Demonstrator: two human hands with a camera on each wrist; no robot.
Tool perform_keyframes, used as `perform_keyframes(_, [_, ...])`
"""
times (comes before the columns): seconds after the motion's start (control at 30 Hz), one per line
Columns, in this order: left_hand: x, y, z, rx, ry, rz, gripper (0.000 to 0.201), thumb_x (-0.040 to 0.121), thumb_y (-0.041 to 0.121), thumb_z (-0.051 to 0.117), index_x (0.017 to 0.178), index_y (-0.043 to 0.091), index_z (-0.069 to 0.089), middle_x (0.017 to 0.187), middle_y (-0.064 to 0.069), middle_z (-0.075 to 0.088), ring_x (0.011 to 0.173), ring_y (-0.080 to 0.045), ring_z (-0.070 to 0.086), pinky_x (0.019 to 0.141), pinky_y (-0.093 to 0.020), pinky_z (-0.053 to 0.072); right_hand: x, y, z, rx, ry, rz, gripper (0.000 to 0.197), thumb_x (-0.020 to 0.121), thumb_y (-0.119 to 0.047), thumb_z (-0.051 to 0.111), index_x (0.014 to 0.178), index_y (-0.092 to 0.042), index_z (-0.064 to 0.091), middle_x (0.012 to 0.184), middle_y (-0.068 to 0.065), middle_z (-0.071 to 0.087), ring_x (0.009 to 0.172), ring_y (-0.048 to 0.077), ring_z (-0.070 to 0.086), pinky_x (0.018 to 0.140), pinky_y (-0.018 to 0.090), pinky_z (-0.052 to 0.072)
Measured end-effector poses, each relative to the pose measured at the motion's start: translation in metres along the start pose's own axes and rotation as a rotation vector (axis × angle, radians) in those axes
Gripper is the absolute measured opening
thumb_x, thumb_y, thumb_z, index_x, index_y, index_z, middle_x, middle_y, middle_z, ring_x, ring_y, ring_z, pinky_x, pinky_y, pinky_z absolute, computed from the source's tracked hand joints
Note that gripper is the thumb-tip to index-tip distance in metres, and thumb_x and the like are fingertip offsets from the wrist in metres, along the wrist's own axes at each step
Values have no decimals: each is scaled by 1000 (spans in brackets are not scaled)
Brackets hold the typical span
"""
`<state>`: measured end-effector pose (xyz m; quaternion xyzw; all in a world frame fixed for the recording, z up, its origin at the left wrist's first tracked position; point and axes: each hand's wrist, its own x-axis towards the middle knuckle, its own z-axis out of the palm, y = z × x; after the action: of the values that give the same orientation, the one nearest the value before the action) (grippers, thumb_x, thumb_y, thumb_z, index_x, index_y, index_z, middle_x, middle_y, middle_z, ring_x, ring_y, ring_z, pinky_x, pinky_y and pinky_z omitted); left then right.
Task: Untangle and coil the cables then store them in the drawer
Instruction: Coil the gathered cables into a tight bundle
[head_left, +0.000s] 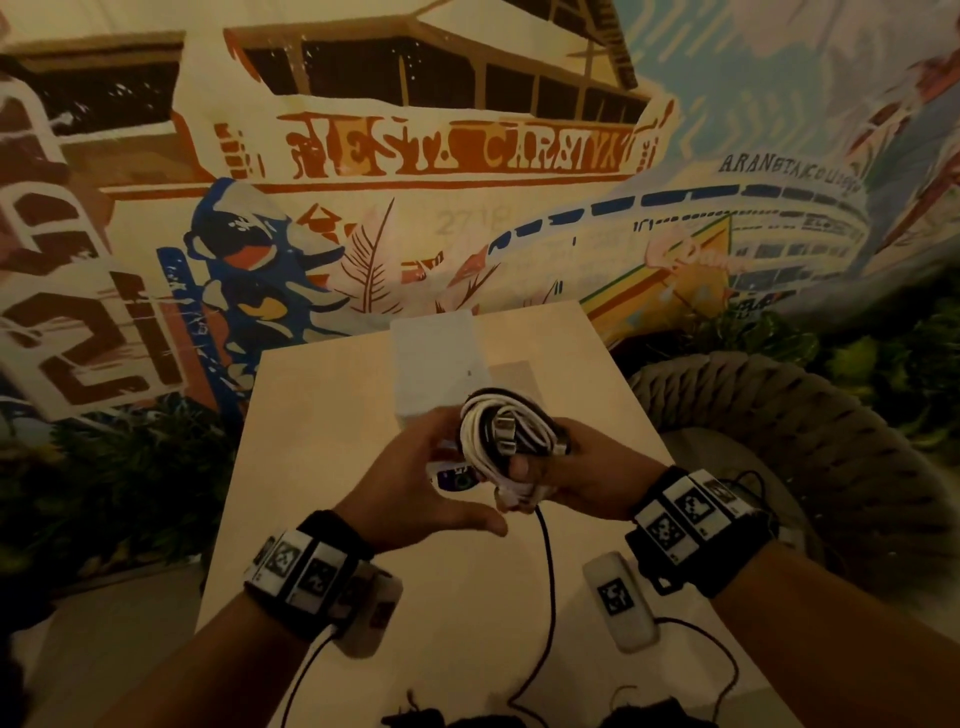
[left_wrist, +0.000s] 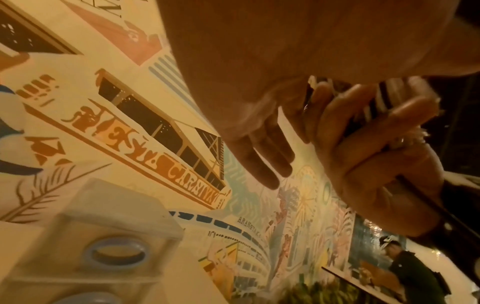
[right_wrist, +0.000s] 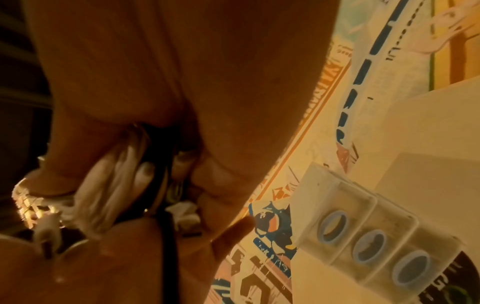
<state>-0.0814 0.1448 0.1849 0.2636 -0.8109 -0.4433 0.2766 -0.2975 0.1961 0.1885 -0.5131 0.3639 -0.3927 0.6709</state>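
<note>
Right hand (head_left: 566, 480) grips a coiled bundle (head_left: 511, 431) of white and black cables above the table (head_left: 322, 467); fingers curl round the loops, clear in the right wrist view. One black cable (head_left: 548, 571) trails from the bundle down toward the near table edge. Left hand (head_left: 421, 483) sits just beside the bundle, fingers straight and relaxed, palm toward it; whether it touches, can't tell. Past the hands, a translucent drawer unit (right_wrist: 363, 222) with blue ring pulls stands on the table, drawers closed. Behind it, a painted mural wall (head_left: 415, 156). Woven chair (head_left: 779, 405) to the right.
</note>
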Motion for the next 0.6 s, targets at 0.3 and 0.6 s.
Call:
perform_keyframes(0.3, [7, 23, 2, -346, -90, -20, 66, 71, 16, 90, 130, 16, 62, 144, -2, 57, 125, -30, 61, 91, -57, 56, 8, -10, 14, -189, -115, -6, 54, 92, -9, 66, 134, -38, 48, 115, -5, 71, 104, 22, 71, 86, 37, 60])
perform_keyframes(0.6, [15, 43, 5, -184, -89, 59, 52, 75, 3, 86, 121, 7, 63, 123, -6, 67, 122, -26, 62, 100, -47, 53, 8, -21, 6, -135, -261, 2, 35, 86, -52, 68, 121, -53, 61, 113, -18, 71, 115, 48, 57, 101, 42, 52])
